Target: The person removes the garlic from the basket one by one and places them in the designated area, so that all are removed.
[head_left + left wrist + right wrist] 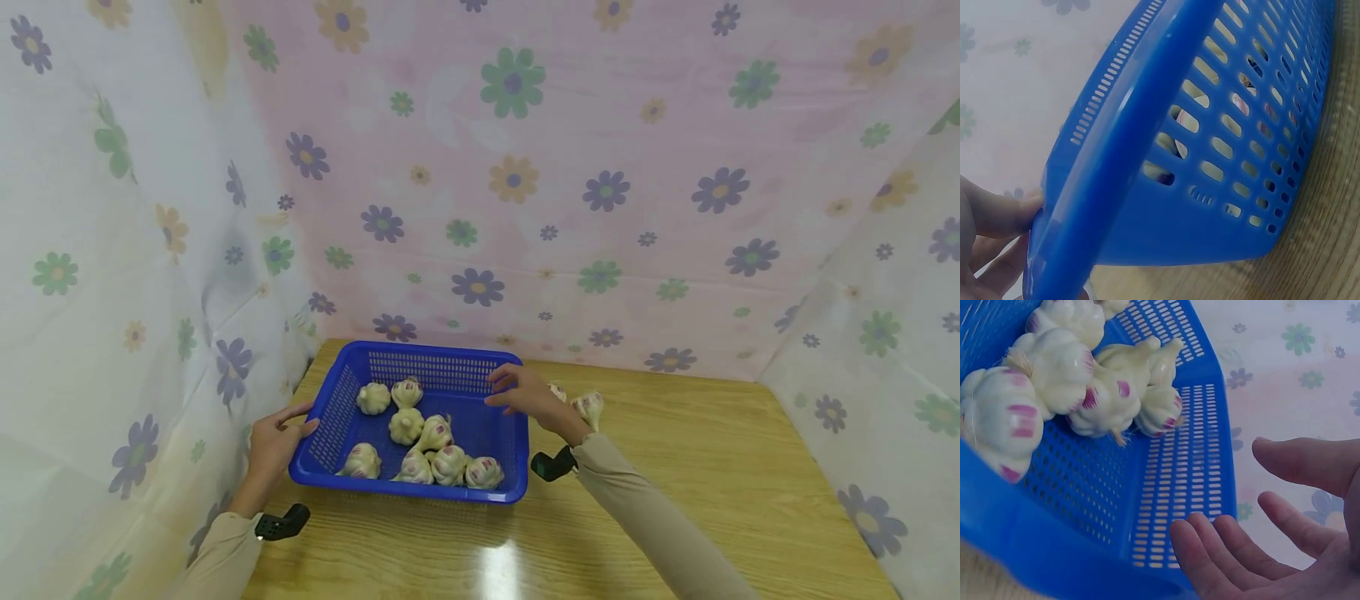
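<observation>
A blue plastic basket (pixel 420 493) with slotted sides stands on the table, holding several garlic bulbs (pixel 406 426), cream-white with purple patches. My left hand (pixel 272 442) grips its left rim; the left wrist view shows thumb and fingers (pixel 997 215) at the rim's edge. Above the basket's right end is my right hand (pixel 525 393), holding nothing. Its fingers (pixel 1235 547) are spread and loosely bent, apart from the bulbs (pixel 1054 369) in the right wrist view. Behind the right wrist lie two more bulbs (pixel 589 406) on the table, one mostly hidden.
The wooden table (pixel 675 467) extends to the right of the basket and in front of it. Flower-printed sheets (pixel 555 250) hang at the back and on both sides, with the left sheet (pixel 150 375) close to my left hand.
</observation>
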Available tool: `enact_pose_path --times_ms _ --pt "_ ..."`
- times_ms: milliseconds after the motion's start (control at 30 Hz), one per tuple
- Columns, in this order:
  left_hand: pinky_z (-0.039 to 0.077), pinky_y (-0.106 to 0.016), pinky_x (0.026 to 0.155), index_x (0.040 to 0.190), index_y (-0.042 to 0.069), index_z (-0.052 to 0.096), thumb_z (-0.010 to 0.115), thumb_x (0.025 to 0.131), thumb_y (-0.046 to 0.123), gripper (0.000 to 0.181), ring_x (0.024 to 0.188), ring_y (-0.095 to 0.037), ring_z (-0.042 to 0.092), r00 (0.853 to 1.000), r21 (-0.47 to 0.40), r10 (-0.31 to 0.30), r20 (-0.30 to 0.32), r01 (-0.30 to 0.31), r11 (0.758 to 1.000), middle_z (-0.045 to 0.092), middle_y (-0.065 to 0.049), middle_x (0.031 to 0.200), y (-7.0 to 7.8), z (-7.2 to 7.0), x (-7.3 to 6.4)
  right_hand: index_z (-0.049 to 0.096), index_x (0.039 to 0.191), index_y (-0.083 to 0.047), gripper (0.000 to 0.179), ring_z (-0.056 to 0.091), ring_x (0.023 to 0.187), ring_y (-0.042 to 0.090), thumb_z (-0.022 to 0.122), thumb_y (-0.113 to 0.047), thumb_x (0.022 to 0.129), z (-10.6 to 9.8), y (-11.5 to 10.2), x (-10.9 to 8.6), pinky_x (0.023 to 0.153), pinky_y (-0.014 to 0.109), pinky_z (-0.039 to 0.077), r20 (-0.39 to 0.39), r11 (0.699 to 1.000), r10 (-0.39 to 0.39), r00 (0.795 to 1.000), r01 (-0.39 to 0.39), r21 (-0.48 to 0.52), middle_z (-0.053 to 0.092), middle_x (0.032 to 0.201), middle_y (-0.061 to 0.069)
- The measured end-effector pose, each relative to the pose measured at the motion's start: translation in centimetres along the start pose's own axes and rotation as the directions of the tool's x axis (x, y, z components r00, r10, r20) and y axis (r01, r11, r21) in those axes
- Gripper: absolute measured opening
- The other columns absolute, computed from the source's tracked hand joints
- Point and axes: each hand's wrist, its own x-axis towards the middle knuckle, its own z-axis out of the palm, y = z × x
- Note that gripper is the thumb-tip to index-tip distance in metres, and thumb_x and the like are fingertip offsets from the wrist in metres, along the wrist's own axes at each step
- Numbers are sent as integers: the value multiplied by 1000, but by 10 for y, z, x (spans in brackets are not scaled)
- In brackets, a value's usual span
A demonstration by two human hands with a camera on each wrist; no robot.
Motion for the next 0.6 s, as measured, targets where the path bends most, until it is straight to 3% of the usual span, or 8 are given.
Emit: enact_pose_path --times_ms 200,500,600 --pt "47 -22 63 125 3 62 68 86 12 40 72 -9 61 1000 9 7 7 -7 1000 63 -24 114 -3 0 0 48 130 0 49 56 105 39 68 -10 86 16 -1 7 83 51 48 34 998 45 998 -46 43 49 124 28" --pt "48 -23 62 126 4 61 67 87 12 40 68 -11 61 1000 -6 -3 11 3 1000 60 -25 119 -2 0 0 44 133 3 58 55 107 43 70 -15 85 37 13 29 84 51 48 80 984 124 989 -133 115 60 111 17" --pt "48 -23 60 125 3 62 67 86 11 40 65 -12 61 1000 -12 0 10 0 1000 63 -24 112 -1 1 -1 44 132 4 58 56 106 43 71 -15 84 46 17 33 81 48 50 87 979 146 985 -157 131 61 109 17"
